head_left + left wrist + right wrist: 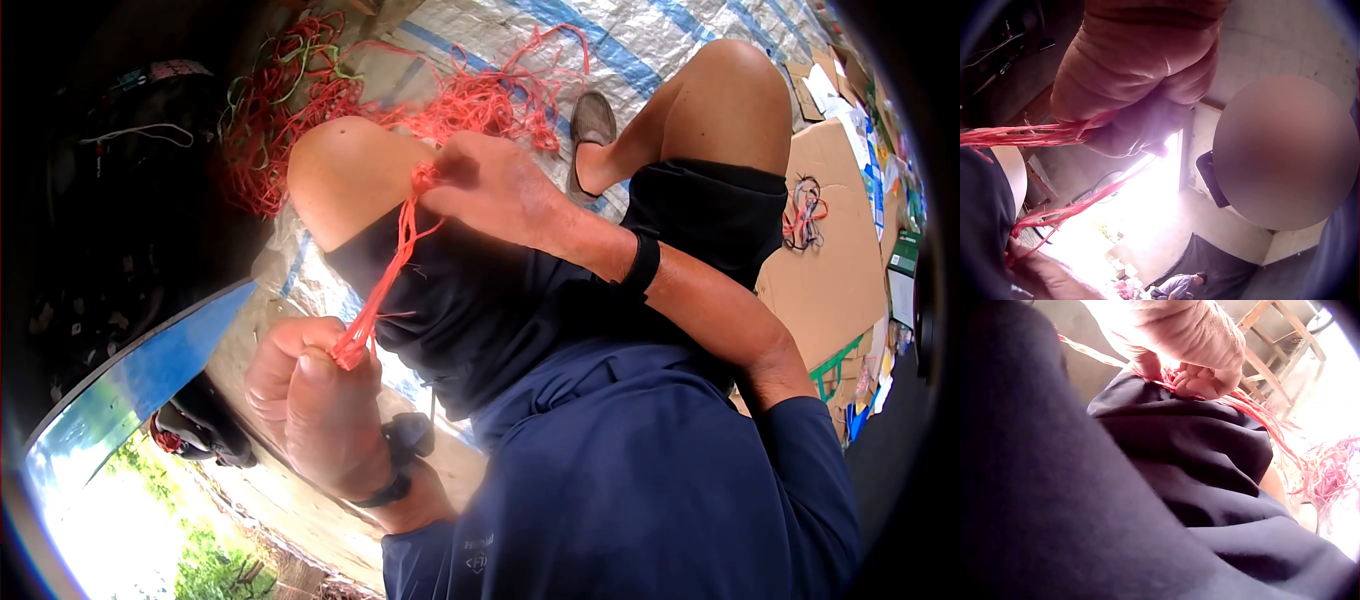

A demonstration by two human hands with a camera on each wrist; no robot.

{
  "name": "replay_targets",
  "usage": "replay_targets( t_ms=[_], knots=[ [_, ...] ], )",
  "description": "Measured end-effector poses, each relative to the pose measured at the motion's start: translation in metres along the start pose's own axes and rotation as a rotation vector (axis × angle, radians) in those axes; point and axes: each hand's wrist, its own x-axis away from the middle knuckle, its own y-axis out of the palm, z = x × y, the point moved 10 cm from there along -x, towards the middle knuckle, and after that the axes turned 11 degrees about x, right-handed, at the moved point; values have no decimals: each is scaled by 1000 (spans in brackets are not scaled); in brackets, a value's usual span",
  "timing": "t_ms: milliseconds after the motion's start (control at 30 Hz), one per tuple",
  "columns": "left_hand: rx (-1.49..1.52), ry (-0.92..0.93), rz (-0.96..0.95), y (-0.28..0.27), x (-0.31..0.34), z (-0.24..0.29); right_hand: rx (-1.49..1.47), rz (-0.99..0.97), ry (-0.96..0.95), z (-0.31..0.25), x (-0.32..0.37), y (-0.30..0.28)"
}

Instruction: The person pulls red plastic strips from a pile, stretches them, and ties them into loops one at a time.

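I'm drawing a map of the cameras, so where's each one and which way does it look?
Head: worn on the head, looking forward and down at red string between left grip and right grip; a knee and the right arm show.
Left wrist: worn there, looking past the left grip toward a bright opening; part of the right grip shows.
Right wrist: worn there, looking at the right grip, with a heap of string beyond.
Shared: head and right wrist views both show the right grip and that heap.

floor sheet [610,55]: white, blue-striped | on it: tangled red strands [490,105], 1 shoe [594,118] | cardboard [830,285]: 1 cord bundle [803,215]
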Motion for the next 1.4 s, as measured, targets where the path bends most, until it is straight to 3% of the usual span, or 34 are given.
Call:
replay_targets(
  t_ms=[267,333,467,533,600,667,800,1100,1400],
  knots=[
    [103,-10,24,-10,1,-5,-172,-175,-23,11,0,12],
    [134,100,-129,-3,-1,1,-244,-166,-34,10,0,8],
    [197,74,-101,-7,-3,0,-184,-92,-17,19,-7,-12],
    [193,83,-69,-12,-5,2,-563,-188,295,52,-5,-5],
    [193,86,-37,-18,-5,4,-618,-186,290,51,-7,-19],
    [266,64,-66,-16,-7,6,-930,-87,351,52,-10,-30],
    [246,97,-34,-27,-6,8,-1088,-183,370,63,-12,-33],
    [278,82,57,-49,-3,6,-1052,-183,499,74,-1,-40],
    [430,116,66,-61,-7,15,-1008,-307,419,57,6,-42]
  ],
)
